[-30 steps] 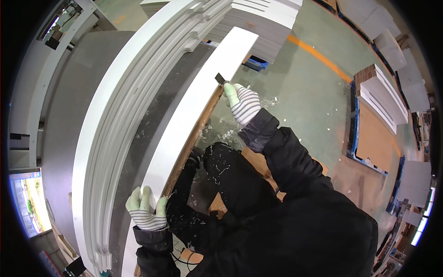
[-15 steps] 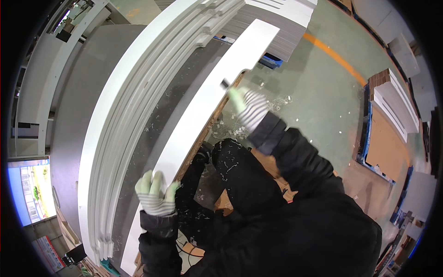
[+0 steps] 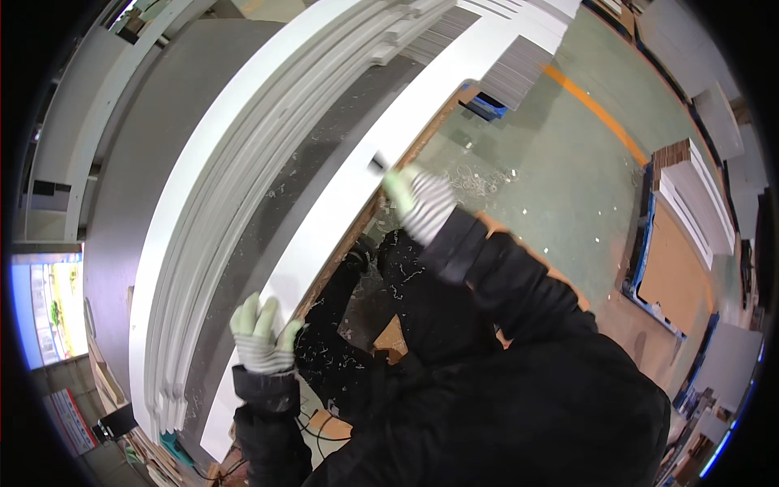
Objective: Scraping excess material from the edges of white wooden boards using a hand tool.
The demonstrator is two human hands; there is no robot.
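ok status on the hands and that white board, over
Left hand steadying the white board near its lower end. Right hand gripping a small dark tool at the board's edge. Shavings litter the floor alongside.

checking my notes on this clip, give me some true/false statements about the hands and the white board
1. Both hands wear striped knit gloves. True: left hand, right hand.
2. The right hand holds a small dark tool at the edge of the white board. True.
3. The left hand is off the board, resting on the floor. False: it rests on the board's near end.
4. The floor is bare red brick. False: it is greenish, with an orange stripe and scattered shavings.
5. The sleeves are black. True.
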